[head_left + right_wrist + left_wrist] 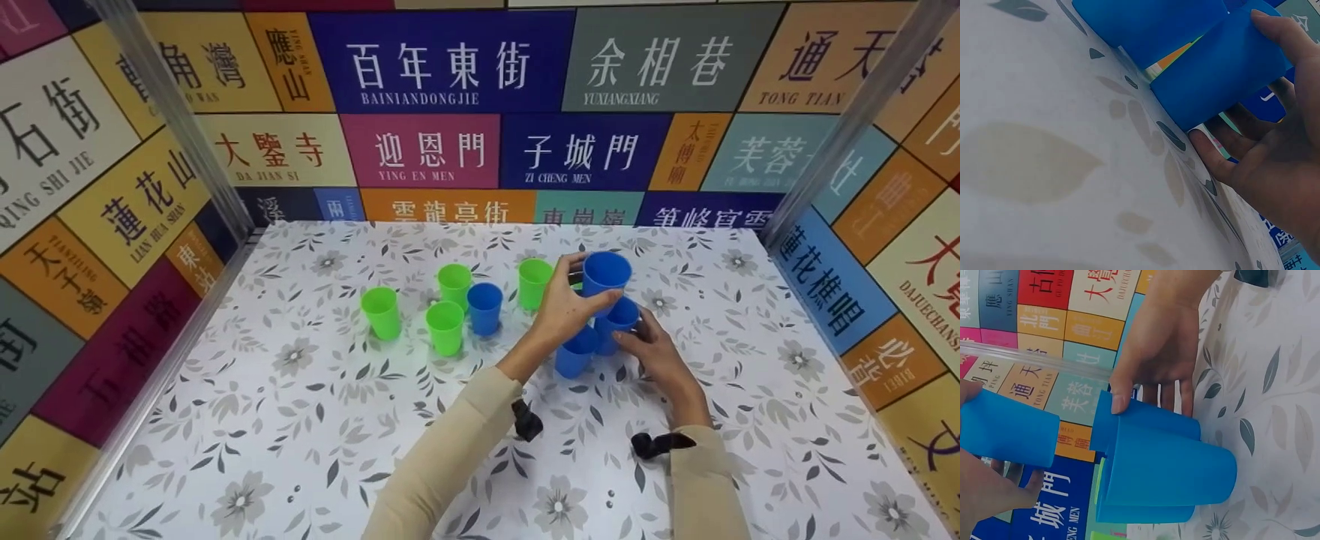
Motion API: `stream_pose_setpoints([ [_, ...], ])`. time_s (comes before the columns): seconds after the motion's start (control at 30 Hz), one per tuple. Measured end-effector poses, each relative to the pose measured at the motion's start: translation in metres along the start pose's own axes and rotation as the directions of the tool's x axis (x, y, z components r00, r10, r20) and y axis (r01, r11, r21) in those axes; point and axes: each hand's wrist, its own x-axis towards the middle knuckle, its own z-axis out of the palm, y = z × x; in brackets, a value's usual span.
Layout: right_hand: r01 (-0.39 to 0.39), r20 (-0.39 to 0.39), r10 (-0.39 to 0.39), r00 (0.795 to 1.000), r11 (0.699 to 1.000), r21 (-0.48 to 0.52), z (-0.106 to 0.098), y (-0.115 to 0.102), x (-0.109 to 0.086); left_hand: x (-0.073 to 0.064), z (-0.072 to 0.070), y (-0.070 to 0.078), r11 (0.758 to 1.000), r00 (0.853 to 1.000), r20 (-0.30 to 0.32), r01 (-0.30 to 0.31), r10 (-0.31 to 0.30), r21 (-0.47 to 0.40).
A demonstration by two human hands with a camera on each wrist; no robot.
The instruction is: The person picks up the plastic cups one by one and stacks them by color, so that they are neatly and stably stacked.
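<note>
My left hand (564, 304) grips a blue cup (607, 271), mouth upward, above a cluster of other blue cups. That raised cup (1013, 430) is at the left of the left wrist view, apart from the cluster. Lower right, my right hand (664, 351) holds an upright blue cup (616, 330), thumb on the near side and fingers round the back. In the right wrist view this cup (1221, 67) has its base at the tabletop. Close beside it stands another blue cup (574, 355). A green cup behind the left hand is mostly hidden.
To the left stand several green cups, including a leftmost one (382, 313), a front one (445, 330) and one near my left hand (534, 283). A blue cup (484, 309) stands among them. The floral-covered table (315, 435) is enclosed by sign-patterned walls (420, 150).
</note>
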Motion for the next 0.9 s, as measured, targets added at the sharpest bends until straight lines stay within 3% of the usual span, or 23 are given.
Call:
stream_pose_setpoints([
  [0.4, 0.003, 0.009, -0.003, 1.0, 1.0, 0.03, 0.0, -0.002, -0.001, 0.014, 0.023, -0.002, 0.994, 0.997, -0.014, 0.074, -0.073, 0.077],
  [0.6, 0.034, 0.005, -0.034, 0.999, 0.999, 0.032, 0.0, 0.001, 0.001, 0.016, 0.031, -0.005, 0.997, 1.0, 0.009, 0.028, -0.029, 0.07],
  [0.9, 0.043, 0.02, -0.044, 0.999, 0.998, 0.038, -0.001, 0.003, 0.0, 0.011, 0.036, -0.01, 0.994, 1.0, 0.026, 0.006, -0.009, 0.107],
])
